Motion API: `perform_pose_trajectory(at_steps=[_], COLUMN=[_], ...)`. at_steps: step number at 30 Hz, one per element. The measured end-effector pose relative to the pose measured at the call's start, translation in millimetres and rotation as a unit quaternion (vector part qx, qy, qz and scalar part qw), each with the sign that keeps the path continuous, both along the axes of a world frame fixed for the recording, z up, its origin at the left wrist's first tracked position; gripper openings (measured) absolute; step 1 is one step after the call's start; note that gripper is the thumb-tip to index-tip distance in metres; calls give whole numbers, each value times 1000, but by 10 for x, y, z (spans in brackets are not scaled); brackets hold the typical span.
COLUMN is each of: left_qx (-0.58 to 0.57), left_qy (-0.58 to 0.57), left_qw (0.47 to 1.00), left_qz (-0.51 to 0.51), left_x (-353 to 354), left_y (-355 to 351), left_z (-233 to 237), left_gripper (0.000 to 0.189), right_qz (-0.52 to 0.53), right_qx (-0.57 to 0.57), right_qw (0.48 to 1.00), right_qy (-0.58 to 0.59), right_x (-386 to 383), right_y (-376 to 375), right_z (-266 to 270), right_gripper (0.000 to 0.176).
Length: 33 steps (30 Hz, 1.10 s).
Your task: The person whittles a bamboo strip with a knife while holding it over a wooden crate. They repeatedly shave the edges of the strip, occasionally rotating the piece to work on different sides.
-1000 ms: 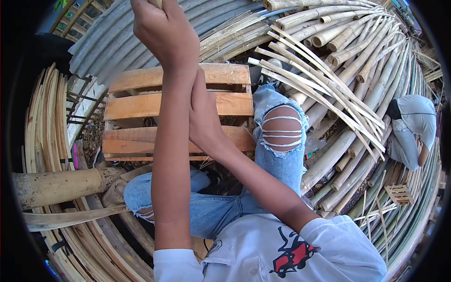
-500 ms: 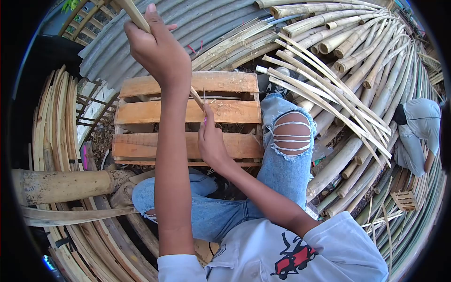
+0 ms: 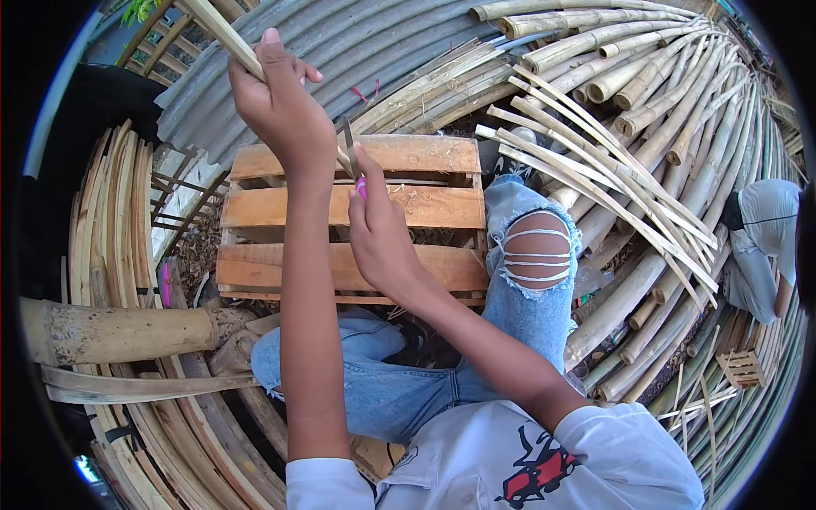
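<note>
My left hand point(image 3: 285, 115) is closed around a split bamboo strip point(image 3: 223, 34), up at the top left of the view. The strip slants down behind my wrist, and its lower part shows again by the knife. In my right hand point(image 3: 380, 229) is a knife point(image 3: 348, 144) with a pink handle, its blade pointing up and lying against the strip, index finger stretched along it. Below both hands stands a slatted wooden crate point(image 3: 442, 204), with thin shavings on its slats.
My knees in torn jeans point(image 3: 535, 255) flank the crate. Cut strips point(image 3: 620, 187) lie over bamboo poles point(image 3: 637, 85) on the right. More strips point(image 3: 110, 221) are bundled at left beside a thick bamboo pole point(image 3: 127, 331). Another person point(image 3: 765, 229) bends at far right.
My right hand and the knife have moved up and slightly left along the strip, so more blade shows. The left hand keeps its hold; the whole view has shifted a little.
</note>
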<state>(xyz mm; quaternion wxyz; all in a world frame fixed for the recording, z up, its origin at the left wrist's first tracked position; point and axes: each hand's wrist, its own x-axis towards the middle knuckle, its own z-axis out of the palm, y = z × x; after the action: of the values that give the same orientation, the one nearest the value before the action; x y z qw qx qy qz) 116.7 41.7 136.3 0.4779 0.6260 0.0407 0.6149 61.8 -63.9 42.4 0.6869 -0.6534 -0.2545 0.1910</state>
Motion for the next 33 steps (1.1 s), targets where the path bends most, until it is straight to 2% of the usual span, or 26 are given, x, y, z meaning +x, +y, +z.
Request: perform_pose_trajectory(at_steps=[2, 3, 4, 6, 8, 10, 11, 12, 14, 15, 16, 18, 19, 22, 24, 26, 28, 30, 31, 33], left_qx=[-2, -8, -9, -13, -2, -7, 9, 24, 23, 16, 10, 13, 7, 2, -3, -7, -18, -1, 7, 7], left_qy=[3, 3, -6, -9, -5, 12, 6, 2, 9, 0, -7, -4, -11, -8, -14, -16, -9, -5, -2, 6], left_qw=[1000, 1000, 1000, 1000, 999, 999, 999, 998, 999, 998, 998, 999, 998, 998, 998, 998, 998, 997, 997, 997], left_qz=[4, -4, -11, -8, -35, -34, -46, -56, -46, -55, -64, -47, -54, -62, -65, -60, -55, -71, -75, -78], left_x=[-18, -37, -20, -11, 3, -13, -1, -9, -25, -24, -34, -1, 2, -15, -44, -51, -32, -28, -13, -41], left_y=[-54, -67, -58, -42, -54, -117, -117, -119, -142, -122, -112, -58, -33, -5, -31, -42, -15, -23, -14, -56], left_z=[-16, -23, 1, 16, -30, -36, -34, -33, -19, -25, -13, 3, 3, -46, -20, -15, -5, -23, -30, -47], left_gripper=[25, 24, 24, 23, 22, 21, 20, 20, 20, 21, 22, 23, 22, 22, 22, 22, 23, 24, 24, 24], right_qz=[56, 34, 36, -26, 8, 21, 37, 39, 48, -17, -14, 41, 28, 23, 0, 51, 39, 27, 49, 37], right_qx=[-74, -108, -104, -59, -95, -12, -9, -11, -141, -111, -106, -154, -83, -41, -74, -200, -164, -94, -112, -147], right_qw=[996, 993, 994, 997, 995, 1000, 999, 999, 988, 994, 994, 985, 996, 999, 997, 977, 985, 995, 992, 988], right_qy=[11, 33, 23, -37, -2, -7, -27, -25, 50, 2, -4, 61, 28, -7, -32, 57, 23, -13, -4, 26], right_x=[39, -54, -133, -208, -51, 100, 129, 89, -71, -208, -166, -73, -9, 45, -116, -141, -70, 6, 34, -100], right_y=[-46, -38, -35, -56, -63, -36, -39, -58, -126, -83, -83, -116, -73, -30, -46, -155, -103, -86, -125, -130], right_z=[232, -13, -333, -844, -503, -108, 66, 19, -225, -775, -741, -718, -600, -118, -596, -1151, -1099, -610, -363, -743], right_gripper=[49, 50, 50, 49, 49, 50, 51, 51, 50, 50, 50, 49, 50, 49, 49, 49, 50, 50, 49, 48])
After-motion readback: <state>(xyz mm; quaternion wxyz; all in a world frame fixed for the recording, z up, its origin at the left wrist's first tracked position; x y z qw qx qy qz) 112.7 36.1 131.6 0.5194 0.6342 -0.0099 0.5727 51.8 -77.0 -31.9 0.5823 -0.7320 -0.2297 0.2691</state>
